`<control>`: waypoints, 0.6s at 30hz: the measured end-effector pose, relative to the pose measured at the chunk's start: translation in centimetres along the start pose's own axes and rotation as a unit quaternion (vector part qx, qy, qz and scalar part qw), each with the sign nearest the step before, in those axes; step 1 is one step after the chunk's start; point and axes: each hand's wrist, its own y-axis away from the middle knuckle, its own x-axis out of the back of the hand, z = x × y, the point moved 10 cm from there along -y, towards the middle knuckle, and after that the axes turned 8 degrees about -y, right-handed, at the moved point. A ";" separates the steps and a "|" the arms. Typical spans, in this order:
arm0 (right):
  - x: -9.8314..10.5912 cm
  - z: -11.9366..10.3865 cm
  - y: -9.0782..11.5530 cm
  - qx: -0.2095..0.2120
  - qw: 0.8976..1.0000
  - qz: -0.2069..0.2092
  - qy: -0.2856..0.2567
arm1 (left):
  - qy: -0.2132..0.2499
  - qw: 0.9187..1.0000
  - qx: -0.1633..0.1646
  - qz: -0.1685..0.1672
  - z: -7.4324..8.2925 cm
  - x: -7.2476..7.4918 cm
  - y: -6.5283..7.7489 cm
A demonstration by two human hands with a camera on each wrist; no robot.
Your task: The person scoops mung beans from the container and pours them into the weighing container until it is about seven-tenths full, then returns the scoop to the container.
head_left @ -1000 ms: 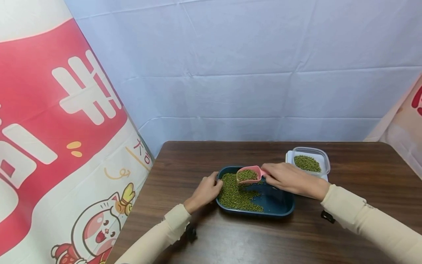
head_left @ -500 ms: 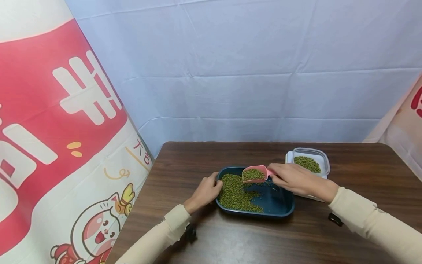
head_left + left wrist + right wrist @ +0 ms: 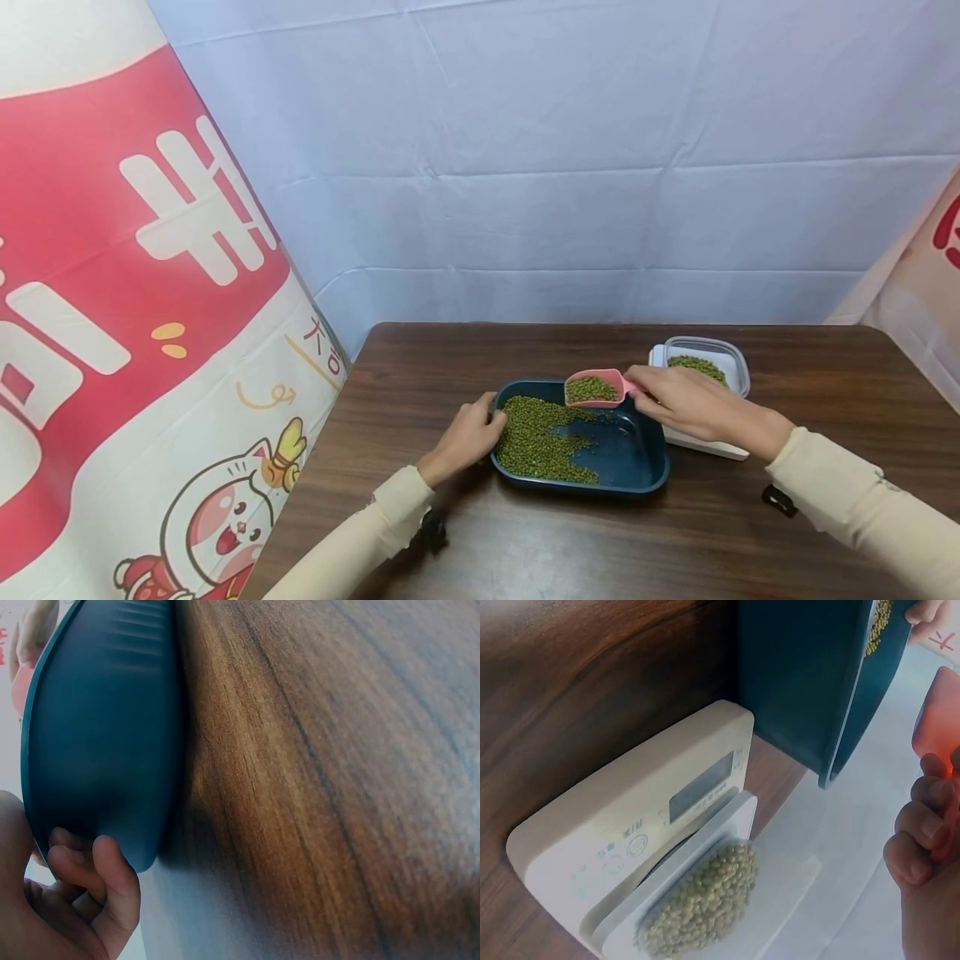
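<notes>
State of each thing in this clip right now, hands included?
Blue tray, partly filled, green beans massed toward its left side.
Pink scoop, loaded with beans, held over the tray's far side.
White scale, display without a legible reading.
Clear container, part-filled with beans, standing on the scale.
Left hand, gripping the tray's left end.
Right hand, holding the scoop's handle.

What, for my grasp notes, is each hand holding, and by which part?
Right hand: the pink scoop, by its handle. Left hand: the blue tray, by the rim at its left end.
</notes>
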 end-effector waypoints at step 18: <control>2.1 1.6 1.4 -0.019 0.999 0.017 0.026 | 0.004 1.000 0.004 -0.001 -0.1 0.0 0.0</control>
